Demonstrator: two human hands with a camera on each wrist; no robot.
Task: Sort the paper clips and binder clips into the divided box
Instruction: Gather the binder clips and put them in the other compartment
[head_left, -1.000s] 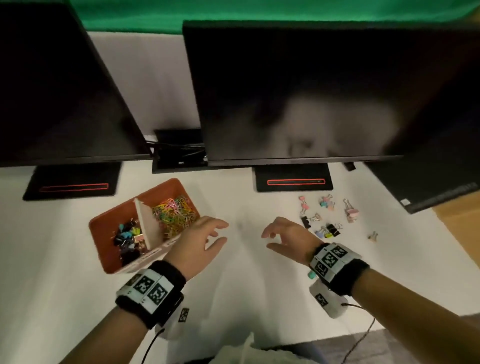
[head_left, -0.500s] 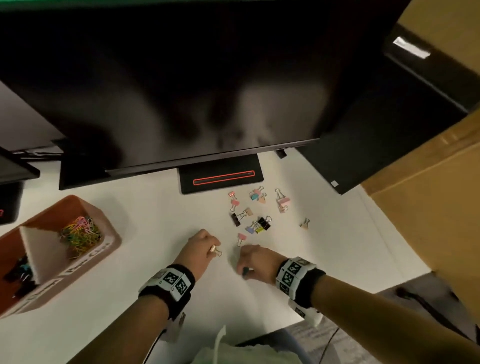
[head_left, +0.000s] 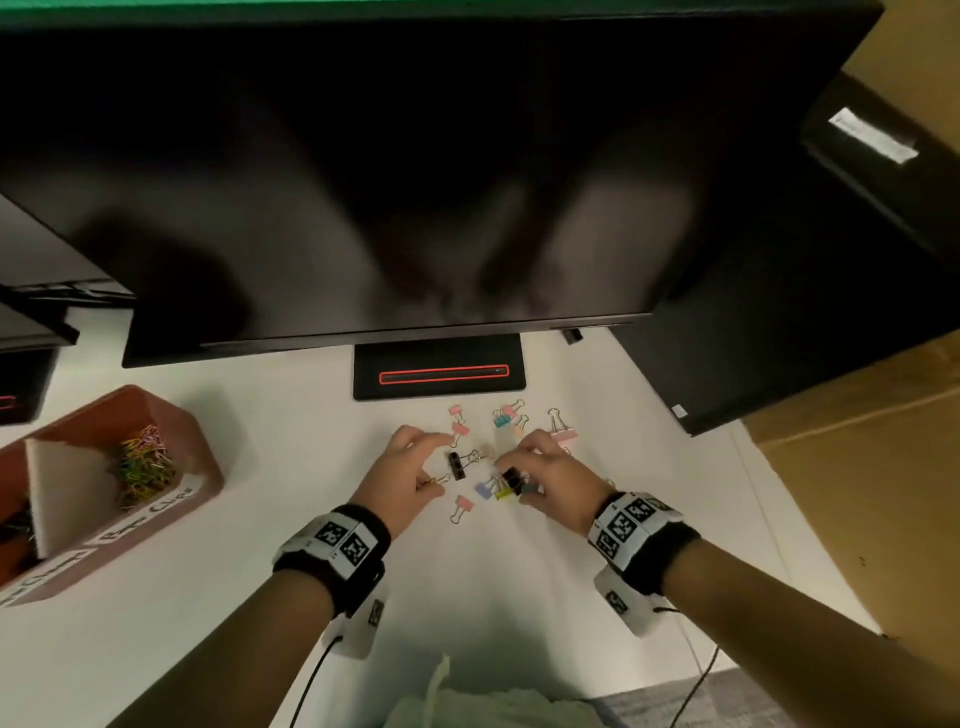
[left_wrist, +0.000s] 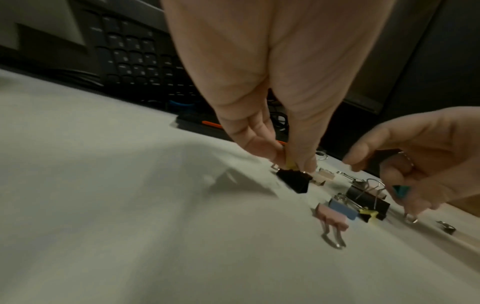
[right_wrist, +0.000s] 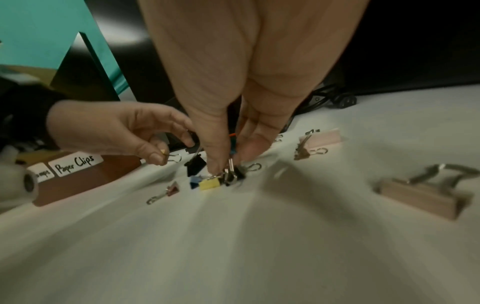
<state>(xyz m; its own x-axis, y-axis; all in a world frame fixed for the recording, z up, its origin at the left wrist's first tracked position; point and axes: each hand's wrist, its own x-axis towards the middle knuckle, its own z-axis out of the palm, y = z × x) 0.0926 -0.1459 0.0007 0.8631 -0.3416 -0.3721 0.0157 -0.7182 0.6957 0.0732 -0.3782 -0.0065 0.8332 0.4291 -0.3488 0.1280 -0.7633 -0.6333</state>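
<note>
Two hands gathering binder clips from the scatter on the desk.

Left hand (head_left: 402, 475) pinches a small yellow clip (right_wrist: 164, 152) between thumb and fingertip, with a black clip (head_left: 456, 465) just beside it; right hand (head_left: 553, 480) holds a teal clip (left_wrist: 401, 191) in its curled fingers and pinches at the wire of another black clip (head_left: 513, 479) in the cluster. Pickup seems the step in hand; next, carry the catch left to the box (head_left: 205, 470), well apart, and drop it in the near compartment with the dark clips, not onto the paper clips (head_left: 143, 462). One box label reads "Paper Clips" (right_wrist: 76, 164); its neighbour is only partly legible.
</note>
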